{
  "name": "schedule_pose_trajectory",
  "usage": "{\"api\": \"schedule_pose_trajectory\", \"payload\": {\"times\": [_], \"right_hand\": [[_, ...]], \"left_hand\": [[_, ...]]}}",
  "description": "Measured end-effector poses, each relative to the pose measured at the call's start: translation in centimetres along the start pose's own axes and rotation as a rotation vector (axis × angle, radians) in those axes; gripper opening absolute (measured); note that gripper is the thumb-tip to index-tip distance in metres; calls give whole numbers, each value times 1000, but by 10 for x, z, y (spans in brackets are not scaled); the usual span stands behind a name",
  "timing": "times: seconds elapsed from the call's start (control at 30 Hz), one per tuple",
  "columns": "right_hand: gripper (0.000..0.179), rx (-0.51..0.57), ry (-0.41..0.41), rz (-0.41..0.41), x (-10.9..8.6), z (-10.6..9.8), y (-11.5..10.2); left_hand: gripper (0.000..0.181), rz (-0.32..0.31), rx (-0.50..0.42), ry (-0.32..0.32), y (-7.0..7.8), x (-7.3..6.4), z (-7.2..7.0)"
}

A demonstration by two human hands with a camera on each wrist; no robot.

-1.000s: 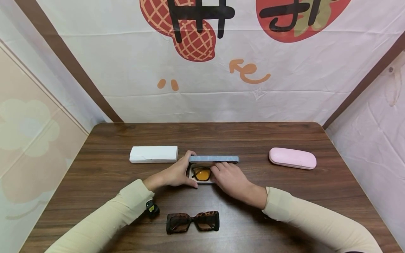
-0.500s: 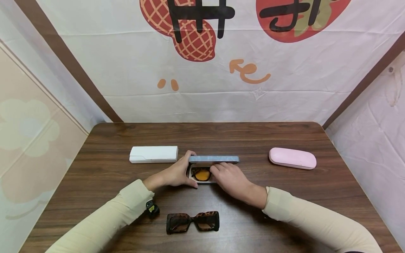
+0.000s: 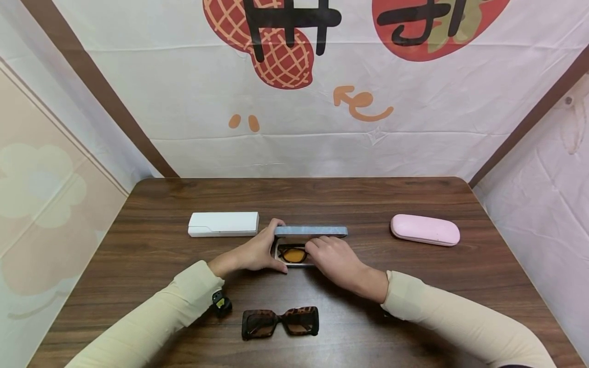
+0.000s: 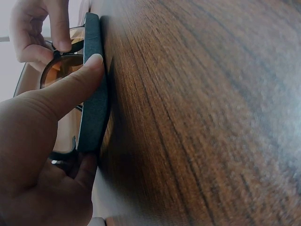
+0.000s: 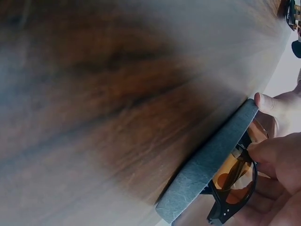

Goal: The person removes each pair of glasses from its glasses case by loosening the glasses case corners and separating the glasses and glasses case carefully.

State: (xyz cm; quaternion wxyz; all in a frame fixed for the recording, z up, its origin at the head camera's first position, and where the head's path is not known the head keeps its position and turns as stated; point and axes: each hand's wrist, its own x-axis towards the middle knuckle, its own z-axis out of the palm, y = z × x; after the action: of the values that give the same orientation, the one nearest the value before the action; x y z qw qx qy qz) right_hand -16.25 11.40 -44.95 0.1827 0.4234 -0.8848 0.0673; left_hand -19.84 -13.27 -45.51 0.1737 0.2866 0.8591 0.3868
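In the head view, a blue-grey glasses case (image 3: 310, 232) lies with its lid raised at the middle of the table. My left hand (image 3: 258, 251) grips the case's left end, thumb at the front wall (image 4: 95, 115) and fingers behind. Inside are black-framed glasses with orange lenses (image 3: 293, 255). My right hand (image 3: 338, 261) covers their right half from above. Seen from the right wrist, its thumb and fingers pinch the frame (image 5: 255, 181) near the bridge, and one end of the glasses sticks up past the case wall (image 5: 207, 162).
Tortoiseshell sunglasses (image 3: 280, 323) lie on the wooden table (image 3: 368, 342) nearer the person. A white glasses case (image 3: 223, 225) stands left of the blue-grey one, close to my left hand. Farther right lies a pink glasses case (image 3: 425, 230). A fabric backdrop (image 3: 184, 102) rises behind the table.
The orange-lensed glasses have tipped flatter and sunk slightly in the case under my right hand. My left hand and the case have stayed in place.
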Motion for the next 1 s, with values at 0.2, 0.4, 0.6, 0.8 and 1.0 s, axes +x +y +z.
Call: {"api": "schedule_pose_trajectory", "payload": {"times": [0.2, 0.4, 0.6, 0.8, 1.0], "right_hand": [[10, 25, 11, -19, 0, -3, 0], [9, 51, 8, -17, 2, -6, 0], [11, 82, -22, 7, 2, -11, -1], [17, 95, 3, 22, 3, -16, 0], [18, 113, 6, 16, 3, -18, 1]], "left_hand": [[93, 11, -4, 3, 0, 1, -1], [92, 9, -12, -5, 1, 1, -2], [93, 0, -11, -5, 0, 0, 0], [92, 4, -5, 4, -2, 1, 1], [92, 13, -1, 4, -2, 0, 0]]}}
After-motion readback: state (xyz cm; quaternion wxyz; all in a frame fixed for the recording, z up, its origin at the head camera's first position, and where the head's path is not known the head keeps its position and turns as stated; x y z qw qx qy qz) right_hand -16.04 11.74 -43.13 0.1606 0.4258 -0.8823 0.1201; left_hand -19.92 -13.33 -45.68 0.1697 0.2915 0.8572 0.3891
